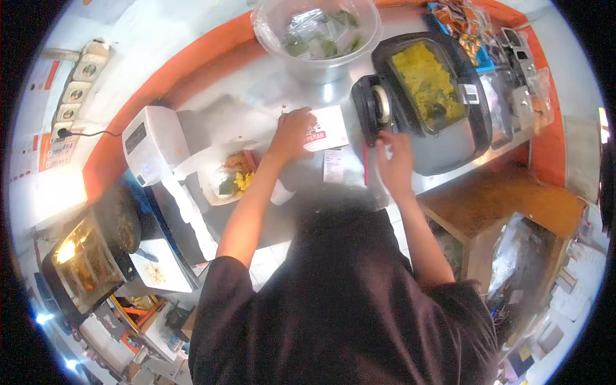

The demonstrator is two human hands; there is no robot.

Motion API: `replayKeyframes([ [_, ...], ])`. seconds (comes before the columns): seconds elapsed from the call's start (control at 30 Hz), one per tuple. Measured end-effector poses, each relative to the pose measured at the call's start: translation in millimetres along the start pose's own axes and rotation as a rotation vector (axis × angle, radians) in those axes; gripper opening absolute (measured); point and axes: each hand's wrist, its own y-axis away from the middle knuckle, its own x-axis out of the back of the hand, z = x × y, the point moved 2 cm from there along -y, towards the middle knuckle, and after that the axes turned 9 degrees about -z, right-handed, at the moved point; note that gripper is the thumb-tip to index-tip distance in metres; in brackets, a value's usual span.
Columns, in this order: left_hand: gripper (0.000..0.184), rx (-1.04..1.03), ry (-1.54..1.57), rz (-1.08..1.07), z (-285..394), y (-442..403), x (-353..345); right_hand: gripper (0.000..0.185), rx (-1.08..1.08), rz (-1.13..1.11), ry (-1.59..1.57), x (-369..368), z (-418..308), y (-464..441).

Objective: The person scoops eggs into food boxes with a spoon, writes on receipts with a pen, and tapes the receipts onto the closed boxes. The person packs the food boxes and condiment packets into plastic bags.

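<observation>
A small white box [328,127] with a red printed label lies on the metal counter. My left hand [294,133] grips its left side, fingers curled over the top. At the near end of a black tape dispenser [367,108], my right hand [394,160] has its fingers pinched together. A pale roll of tape [382,102] sits in the dispenser; whatever is between those fingers is too small to make out. Just below the box is a printed paper slip [333,165]. Left of my left forearm stands an open takeaway box [208,183] containing yellow and brown food.
A clear tub [314,64] of wrapped green packets stands at the back. Right of the dispenser sits a black container [443,151] with yellow rice [427,83]. A white receipt printer [154,144] is on the left. Snack packets [459,29] fill the back right corner.
</observation>
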Motion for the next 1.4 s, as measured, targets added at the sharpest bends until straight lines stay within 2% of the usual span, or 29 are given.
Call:
replayKeyframes([
  [0.03,0.075,0.001,0.009,0.072,0.1,1.5,-4.2,0.028,-0.215,0.113,-0.01,12.0,6.8,4.5],
  [0.07,0.075,-0.013,0.011,0.063,3.4,0.3,-3.6,0.028,-0.229,0.122,-0.008,12.8,20.2,2.6],
  [0.13,0.075,-0.025,-0.025,0.117,10.4,1.0,-3.6,0.024,-0.538,-0.168,-0.588,-4.3,62.5,-7.7],
  [0.17,0.075,-0.026,-0.018,0.114,10.7,1.2,-6.1,0.024,-0.545,-0.169,-0.583,-6.5,74.2,-7.1],
  [0.23,0.072,-0.03,-0.012,0.153,9.2,2.3,-8.1,0.022,-0.497,-0.157,-1.1,-14.8,87.7,-4.7],
  [0.27,0.072,-0.027,-0.011,0.157,9.9,3.8,-10.0,0.019,-0.42,-0.083,-1.267,-18.1,83.2,5.3],
  [0.3,0.07,-0.027,0.021,0.171,11.4,6.8,-12.0,0.019,-0.417,-0.089,-1.267,-19.6,78.7,19.5],
  [0.37,0.068,-0.019,0.044,0.2,12.2,8.6,-12.2,0.021,-0.263,0.073,-0.881,-17.6,74.8,37.2],
  [0.43,0.068,0.011,0.029,0.223,15.8,12.4,-16.8,0.022,-0.324,0.06,-0.885,-33.4,87.3,45.6],
  [0.5,0.067,0.017,0.033,0.24,19.1,14.9,-21.5,0.022,-0.239,0.061,-0.299,-28.4,76.9,45.3],
  [0.53,0.066,0.023,0.033,0.265,19.7,13.3,-19.4,0.022,-0.227,0.061,-0.298,-30.7,80.7,43.2],
  [0.6,0.064,0.043,0.049,0.273,21.9,12.5,-18.4,0.018,-0.244,0.088,0.131,-34.5,87.3,42.7],
  [0.63,0.063,0.061,0.072,0.265,23.1,15.4,-20.1,0.018,-0.236,0.081,0.131,-34.9,85.5,50.1],
  [0.7,0.062,0.081,0.075,0.303,23.9,15.9,-22.5,0.017,-0.304,-0.119,-0.196,-37.0,83.9,53.8],
  [0.73,0.061,0.097,0.085,0.316,24.7,17.6,-25.6,0.019,-0.189,-0.132,-0.262,-46.4,72.6,54.8],
  [0.77,0.061,0.111,0.092,0.318,27.3,21.0,-27.2,0.022,-0.328,-0.261,-0.578,-54.9,49.0,50.6],
  [0.8,0.06,0.114,0.095,0.333,29.2,22.5,-26.6,0.025,-0.351,-0.352,-0.671,-58.8,21.4,42.7],
  [0.87,0.059,0.122,0.098,0.356,29.0,21.2,-27.7,0.028,-0.284,-0.311,-0.712,-82.2,-16.4,19.2],
  [0.9,0.057,0.105,0.111,0.374,26.7,20.9,-30.7,0.028,-0.278,-0.32,-0.709,-96.1,-20.1,7.0],
  [0.97,0.056,0.102,0.121,0.397,24.7,23.0,-30.2,0.037,-0.276,-0.285,-0.45,-120.5,-22.7,-11.4],
  [1.0,0.059,0.092,0.127,0.378,25.2,23.5,-28.1,0.037,-0.271,-0.293,-0.451,-124.5,-25.2,-14.7],
  [1.07,0.061,0.09,0.137,0.371,22.8,23.6,-27.6,0.041,-0.27,-0.299,-0.08,-120.8,-33.0,-21.8],
  [1.2,0.062,0.08,0.143,0.354,23.4,25.2,-28.8,0.041,-0.315,-0.35,-0.162,-114.2,-27.9,-7.6],
  [1.27,0.062,0.085,0.153,0.374,21.3,24.5,-25.9,0.042,-0.242,-0.341,-0.411,-111.6,-21.7,-1.3],
  [1.4,0.061,0.075,0.159,0.404,21.9,25.7,-30.9,0.037,-0.198,-0.462,-0.32,-113.0,-4.8,-4.8],
])
